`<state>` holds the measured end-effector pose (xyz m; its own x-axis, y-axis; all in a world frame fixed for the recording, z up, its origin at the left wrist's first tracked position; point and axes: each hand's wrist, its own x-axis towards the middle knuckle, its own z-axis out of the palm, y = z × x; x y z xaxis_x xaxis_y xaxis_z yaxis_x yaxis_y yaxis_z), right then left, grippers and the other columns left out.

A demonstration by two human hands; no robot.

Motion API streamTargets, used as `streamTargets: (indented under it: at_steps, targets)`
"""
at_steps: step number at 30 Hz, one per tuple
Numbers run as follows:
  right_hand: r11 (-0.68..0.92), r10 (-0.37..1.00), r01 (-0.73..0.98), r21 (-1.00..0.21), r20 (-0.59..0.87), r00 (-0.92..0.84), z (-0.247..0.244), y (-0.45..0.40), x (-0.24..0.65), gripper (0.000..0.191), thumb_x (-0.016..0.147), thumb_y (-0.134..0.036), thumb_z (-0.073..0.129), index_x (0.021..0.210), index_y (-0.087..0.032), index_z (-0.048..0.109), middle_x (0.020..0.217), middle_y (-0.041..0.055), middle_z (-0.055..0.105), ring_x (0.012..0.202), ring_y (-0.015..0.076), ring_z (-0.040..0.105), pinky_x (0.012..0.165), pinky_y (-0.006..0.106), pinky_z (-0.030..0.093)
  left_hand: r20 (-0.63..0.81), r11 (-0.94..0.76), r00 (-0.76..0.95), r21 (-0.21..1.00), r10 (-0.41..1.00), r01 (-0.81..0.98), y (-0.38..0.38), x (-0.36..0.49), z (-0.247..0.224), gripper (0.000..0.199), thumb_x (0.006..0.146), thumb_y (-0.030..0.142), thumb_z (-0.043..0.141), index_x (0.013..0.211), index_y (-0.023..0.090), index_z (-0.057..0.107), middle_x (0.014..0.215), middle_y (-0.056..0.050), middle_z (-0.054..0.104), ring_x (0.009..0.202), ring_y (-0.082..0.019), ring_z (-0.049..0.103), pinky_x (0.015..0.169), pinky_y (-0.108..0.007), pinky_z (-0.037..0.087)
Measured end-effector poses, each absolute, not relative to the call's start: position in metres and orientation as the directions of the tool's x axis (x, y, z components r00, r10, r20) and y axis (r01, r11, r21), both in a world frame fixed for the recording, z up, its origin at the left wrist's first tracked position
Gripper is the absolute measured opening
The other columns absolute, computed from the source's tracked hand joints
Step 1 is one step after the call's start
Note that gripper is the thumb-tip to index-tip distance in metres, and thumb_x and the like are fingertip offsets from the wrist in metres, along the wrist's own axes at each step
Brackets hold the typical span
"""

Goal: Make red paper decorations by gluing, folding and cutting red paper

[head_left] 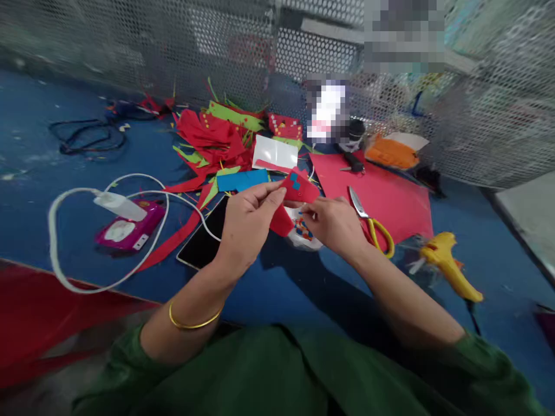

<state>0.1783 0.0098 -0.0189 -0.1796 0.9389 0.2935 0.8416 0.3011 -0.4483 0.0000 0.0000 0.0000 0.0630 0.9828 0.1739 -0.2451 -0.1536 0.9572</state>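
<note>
My left hand (249, 222) pinches a folded red piece (303, 189) with small blue shapes on its face; another red flap hangs below the fingers. Close to its right side is my right hand (336, 224), fingers closed together above a small white dish (306, 241). Orange, blue and white bits (302, 226) lie in the dish. What the right fingertips hold, if anything, is too small to make out. A blue strip (241, 180) lies just behind my left hand.
Yellow-handled scissors (379, 234) rest on a red sheet (390, 199). A yellow glue gun (451, 268) lies at the right. Red and green scraps (212, 138) are piled behind. At left, a white cable (54, 242) loops around a magenta box (130, 231). A perforated metal screen (173, 52) stands behind.
</note>
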Motion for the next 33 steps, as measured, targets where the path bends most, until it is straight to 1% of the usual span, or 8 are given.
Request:
streamTargets:
  at_steps: [3, 5, 8, 14, 18, 21, 27, 33]
  targets:
    - [0.187, 0.973, 0.708, -0.681, 0.228, -0.037, -0.009, 0.003, 0.188, 0.015, 0.078, -0.026, 0.06, 0.077, -0.019, 0.074, 0.069, 0.0038, 0.069, 0.063, 0.0151, 0.058, 0.062, 0.031, 0.039, 0.16, -0.143, 0.054, 0.96, 0.986, -0.24, 0.003, 0.001, 0.0, 0.02, 0.092, 0.027, 0.067, 0.104, 0.02, 0.08, 0.08, -0.002, 0.08, 0.07, -0.015, 0.074, 0.071, -0.024, 0.059]
    - [0.091, 0.989, 0.533, -0.841, 0.141, 0.054, -0.004, -0.002, 0.192, 0.017, 0.075, -0.032, 0.065, 0.078, -0.019, 0.074, 0.068, 0.003, 0.07, 0.061, 0.0145, 0.057, 0.058, 0.028, 0.039, 0.143, -0.127, 0.054, 0.964, 0.988, -0.232, 0.003, 0.002, 0.0, 0.02, 0.091, 0.027, 0.067, 0.105, 0.02, 0.08, 0.079, -0.003, 0.08, 0.068, -0.015, 0.073, 0.068, -0.024, 0.059]
    - [-0.015, 0.992, 0.263, -0.965, 0.019, 0.125, 0.0, -0.013, 0.196, 0.017, 0.067, -0.035, 0.073, 0.073, -0.019, 0.073, 0.064, 0.0011, 0.068, 0.059, 0.013, 0.055, 0.056, 0.028, 0.04, 0.119, -0.104, 0.062, 0.971, 0.991, -0.213, 0.002, 0.002, 0.001, 0.021, 0.09, 0.028, 0.068, 0.104, 0.019, 0.08, 0.077, -0.003, 0.079, 0.063, -0.014, 0.071, 0.065, -0.025, 0.058]
    - [-0.041, 0.98, -0.006, -0.999, -0.041, 0.193, 0.001, -0.038, 0.204, 0.016, 0.063, -0.034, 0.082, 0.07, -0.021, 0.075, 0.065, -0.0003, 0.069, 0.065, 0.0136, 0.059, 0.068, 0.029, 0.047, 0.133, -0.121, 0.078, 0.982, 0.988, -0.143, -0.001, 0.007, -0.002, 0.021, 0.089, 0.029, 0.068, 0.102, 0.018, 0.08, 0.077, -0.003, 0.079, 0.059, -0.013, 0.068, 0.063, -0.024, 0.056]
    - [-0.047, 0.975, -0.138, -0.989, -0.076, 0.21, 0.005, -0.058, 0.215, 0.018, 0.062, -0.035, 0.086, 0.072, -0.024, 0.077, 0.086, 0.0029, 0.077, 0.082, 0.0166, 0.066, 0.082, 0.032, 0.049, 0.133, -0.125, 0.169, 0.991, 0.977, -0.055, -0.009, 0.016, 0.002, 0.023, 0.09, 0.032, 0.067, 0.104, 0.017, 0.079, 0.079, -0.004, 0.08, 0.064, -0.014, 0.07, 0.065, -0.025, 0.057]
    - [-0.058, 0.982, -0.217, -0.974, -0.095, 0.164, 0.006, -0.07, 0.222, 0.015, 0.064, -0.035, 0.087, 0.072, -0.026, 0.078, 0.098, 0.0033, 0.079, 0.092, 0.018, 0.067, 0.089, 0.034, 0.048, 0.18, -0.198, 0.253, 0.979, 0.951, 0.046, -0.016, 0.025, 0.012, 0.022, 0.092, 0.03, 0.065, 0.104, 0.018, 0.079, 0.081, -0.003, 0.08, 0.073, -0.016, 0.073, 0.07, -0.025, 0.058]
    - [-0.011, 0.975, -0.253, -0.967, -0.067, 0.213, -0.001, -0.078, 0.229, 0.014, 0.064, -0.033, 0.088, 0.074, -0.028, 0.08, 0.088, -0.0002, 0.077, 0.084, 0.015, 0.063, 0.082, 0.03, 0.048, 0.225, -0.315, 0.36, 0.925, 0.906, 0.214, -0.023, 0.042, 0.025, 0.02, 0.093, 0.024, 0.06, 0.097, 0.019, 0.079, 0.086, -0.003, 0.081, 0.078, -0.015, 0.073, 0.073, -0.025, 0.056]
    - [0.012, 0.963, -0.229, -0.973, -0.05, 0.263, -0.002, -0.078, 0.232, 0.014, 0.065, -0.034, 0.086, 0.073, -0.026, 0.079, 0.075, -0.0004, 0.072, 0.075, 0.0145, 0.059, 0.074, 0.029, 0.047, 0.109, -0.23, 0.425, 0.942, 0.899, 0.244, -0.024, 0.053, 0.022, 0.021, 0.094, 0.029, 0.059, 0.096, 0.019, 0.077, 0.082, -0.003, 0.079, 0.062, -0.014, 0.068, 0.059, -0.025, 0.053]
